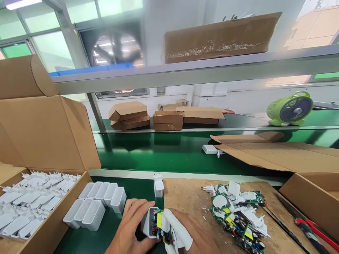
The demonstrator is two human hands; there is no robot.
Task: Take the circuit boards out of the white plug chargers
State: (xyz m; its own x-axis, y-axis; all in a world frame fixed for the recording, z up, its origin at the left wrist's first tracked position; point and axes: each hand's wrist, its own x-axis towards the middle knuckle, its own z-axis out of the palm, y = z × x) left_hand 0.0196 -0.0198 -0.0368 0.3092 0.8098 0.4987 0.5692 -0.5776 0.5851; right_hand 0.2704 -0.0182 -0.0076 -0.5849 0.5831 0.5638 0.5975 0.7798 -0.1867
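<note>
My left hand (135, 222) grips a white plastic case (147, 223), thumb below and fingers along its far side. My right hand (194, 233), with white coverings on some fingers, holds a circuit board (161, 225) with a yellow-wrapped part. The board is at the case's open side; how far it sits inside is hidden. Just beyond the hands stands a white adapter piece (158, 185). To the left are several empty white cases (94, 214) in two rows. On the right, a pile of circuit boards (238, 215) with white parts lies on a brown board (185, 190).
A carton (62, 208) full of white parts stands at left. Red-handled pliers (308, 225) and a thin dark rod (284, 227) lie at right beside another carton (312, 201). Behind runs a green belt (159, 155) with flattened cardboard (280, 153); a green fan (290, 108) stands beyond.
</note>
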